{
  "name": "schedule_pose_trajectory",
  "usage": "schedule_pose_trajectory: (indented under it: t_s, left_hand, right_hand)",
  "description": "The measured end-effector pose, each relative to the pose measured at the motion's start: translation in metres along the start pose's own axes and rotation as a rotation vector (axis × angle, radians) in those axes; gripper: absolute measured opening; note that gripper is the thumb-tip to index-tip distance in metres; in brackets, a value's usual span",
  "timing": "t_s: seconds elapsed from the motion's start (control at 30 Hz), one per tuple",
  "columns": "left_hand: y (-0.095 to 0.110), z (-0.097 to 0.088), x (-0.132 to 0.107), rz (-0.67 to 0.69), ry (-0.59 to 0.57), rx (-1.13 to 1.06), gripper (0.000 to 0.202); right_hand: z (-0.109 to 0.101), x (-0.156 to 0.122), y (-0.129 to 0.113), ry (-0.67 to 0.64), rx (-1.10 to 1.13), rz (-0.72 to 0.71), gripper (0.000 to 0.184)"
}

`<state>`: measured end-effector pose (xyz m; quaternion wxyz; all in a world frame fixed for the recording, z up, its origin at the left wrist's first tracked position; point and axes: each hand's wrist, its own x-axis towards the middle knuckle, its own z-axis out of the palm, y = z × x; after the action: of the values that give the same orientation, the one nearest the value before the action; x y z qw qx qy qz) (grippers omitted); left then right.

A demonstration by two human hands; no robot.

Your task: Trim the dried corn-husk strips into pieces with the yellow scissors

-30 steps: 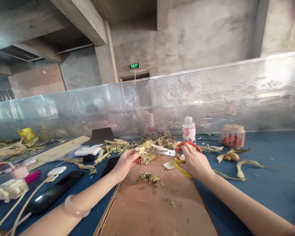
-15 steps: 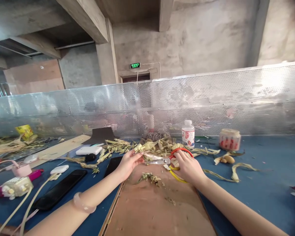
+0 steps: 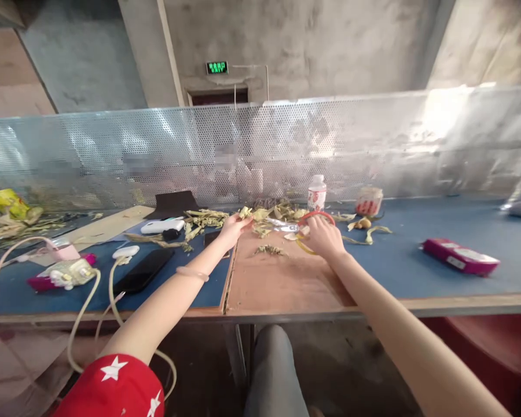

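Note:
My left hand point(image 3: 234, 230) is closed on a small pale yellow-green piece of dried corn husk point(image 3: 245, 212), near the far end of a brown board point(image 3: 282, 281). Opposite it, my right hand point(image 3: 325, 236) grips a pair of scissors point(image 3: 292, 228) with red and yellow handles. The blades point left toward my left hand and look spread apart. Behind both hands lies a heap of dried husk strips point(image 3: 282, 211). Small greenish scraps point(image 3: 270, 250) rest on the board between my forearms.
A white bottle point(image 3: 316, 193) and a jar point(image 3: 369, 201) stand behind to the right. A magenta box point(image 3: 460, 256) lies farther right. On the left are a black phone point(image 3: 144, 271), a power strip point(image 3: 65, 273) with cables, and a white case point(image 3: 162, 226). A perforated metal screen point(image 3: 178, 153) borders the table's back.
The view has tipped down and back, showing the table's front edge, my knee and the magenta box. Both hands keep nearly the same places over the board, still holding husk and scissors.

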<state>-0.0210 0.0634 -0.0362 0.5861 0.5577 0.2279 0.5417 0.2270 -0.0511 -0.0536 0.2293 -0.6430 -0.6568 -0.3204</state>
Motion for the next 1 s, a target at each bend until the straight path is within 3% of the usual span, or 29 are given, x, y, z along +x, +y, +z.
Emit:
schedule_pose_trajectory:
  t_s: [0.3, 0.53, 0.87, 1.0]
  left_hand:
    - [0.000, 0.007, -0.005, -0.036, -0.121, 0.033, 0.021]
    - [0.001, 0.010, -0.006, -0.076, -0.158, 0.030, 0.019]
    - [0.005, 0.015, -0.009, -0.077, -0.179, -0.007, 0.016]
    - [0.004, 0.012, -0.008, -0.064, -0.186, 0.002, 0.016]
  right_hand:
    - [-0.004, -0.005, -0.006, -0.005, -0.056, 0.046, 0.026]
    - [-0.006, -0.008, 0.001, -0.099, -0.033, 0.067, 0.029]
    - [-0.016, -0.008, -0.001, -0.286, 0.029, -0.072, 0.035]
    - [-0.016, -0.008, 0.001, -0.338, 0.045, -0.063, 0.035]
